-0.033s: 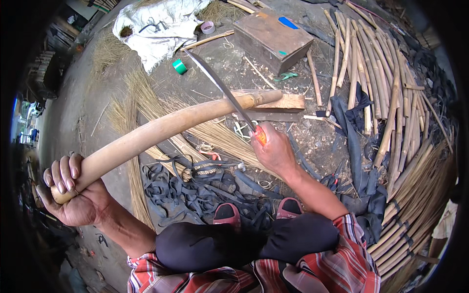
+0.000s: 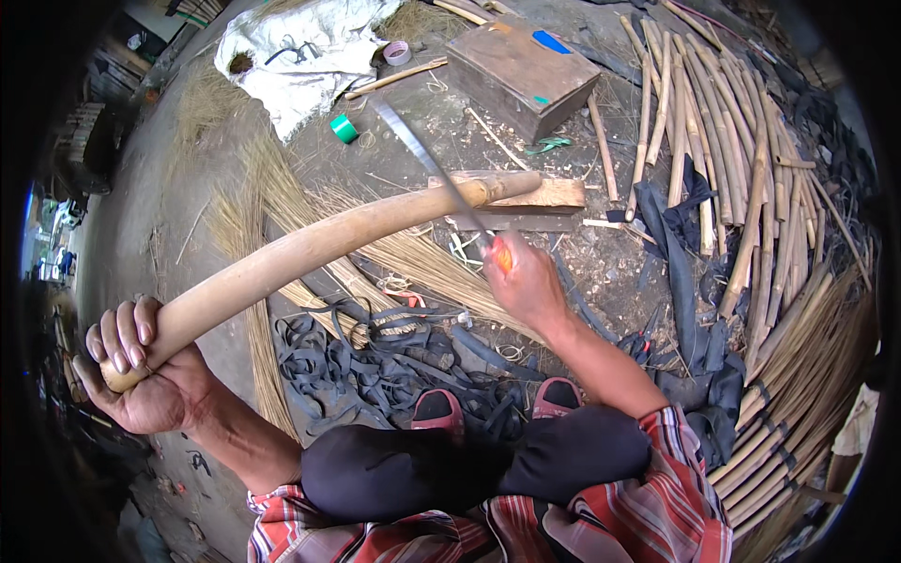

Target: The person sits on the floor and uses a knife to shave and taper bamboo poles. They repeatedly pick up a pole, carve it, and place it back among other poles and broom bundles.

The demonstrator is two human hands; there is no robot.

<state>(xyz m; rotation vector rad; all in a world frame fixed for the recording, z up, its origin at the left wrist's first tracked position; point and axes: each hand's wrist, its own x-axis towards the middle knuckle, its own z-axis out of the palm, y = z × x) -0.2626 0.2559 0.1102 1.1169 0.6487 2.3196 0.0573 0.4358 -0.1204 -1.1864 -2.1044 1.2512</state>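
A thick, pale bamboo pole [image 2: 310, 251] slants across the view, its far end over a wooden block [image 2: 563, 195]. Around its near end, at the left, my left hand [image 2: 160, 375] is closed, with fingers over the top. My right hand [image 2: 530, 289] grips the orange handle of a long-bladed knife [image 2: 413, 141]. The blade crosses the pole near a joint close to the far end, with its tip pointing up and left. Motion smears the blade, so I cannot tell whether it touches the pole.
Bundles of thin straw-coloured sticks [image 2: 422, 267] and tangled black rubber strips [image 2: 347, 366] lie before my feet. Many bamboo poles [image 2: 751, 150] are piled at the right. Farther off are a wooden box [image 2: 521, 75], green tape roll [image 2: 344, 129] and white sack [image 2: 319, 56].
The knife's blade has tilted slightly, its tip shifting right, and now looks blurred. My right hand has moved slightly; my left hand and the bamboo pole stay nearly still.
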